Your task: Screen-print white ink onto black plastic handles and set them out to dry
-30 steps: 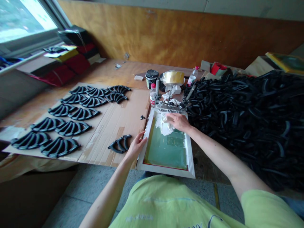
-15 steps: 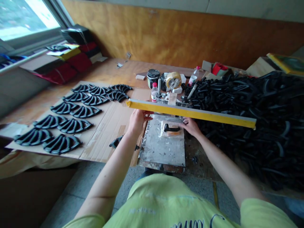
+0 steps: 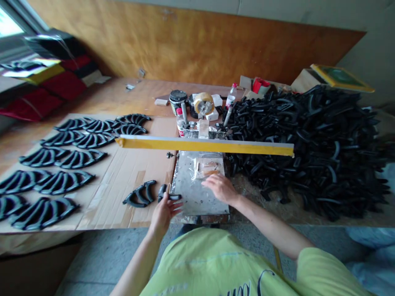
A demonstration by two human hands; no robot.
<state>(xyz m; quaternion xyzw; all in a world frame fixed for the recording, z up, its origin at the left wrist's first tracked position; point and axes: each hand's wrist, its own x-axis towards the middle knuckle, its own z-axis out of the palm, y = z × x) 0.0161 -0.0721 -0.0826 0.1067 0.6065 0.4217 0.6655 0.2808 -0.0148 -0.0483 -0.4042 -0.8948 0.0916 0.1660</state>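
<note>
My left hand (image 3: pixel 163 211) grips a black curved handle piece (image 3: pixel 173 197) over the left edge of the grey metal plate (image 3: pixel 202 197). Just left of it, a small fan of black pieces (image 3: pixel 141 194) lies on the cardboard. Over the plate's right side, my right hand (image 3: pixel 220 187) has its fingers partly spread, near a clear-taped pad with an orange strip (image 3: pixel 210 172); I see nothing held in it. A long yellow and grey bar (image 3: pixel 206 145) spans above the plate's far part.
Rows of black fan-shaped pieces (image 3: pixel 66 182) cover the cardboard (image 3: pixel 114 181) at left. A large heap of black pieces (image 3: pixel 302 148) fills the right. Behind the bar stand a dark tub (image 3: pixel 178 101), a tape roll (image 3: pixel 203 104) and bottles (image 3: pixel 231 96).
The black piece has left the taped pad and is in my left hand, which moved nearer and left. My right hand came down toward the pad. The view shifted right.
</note>
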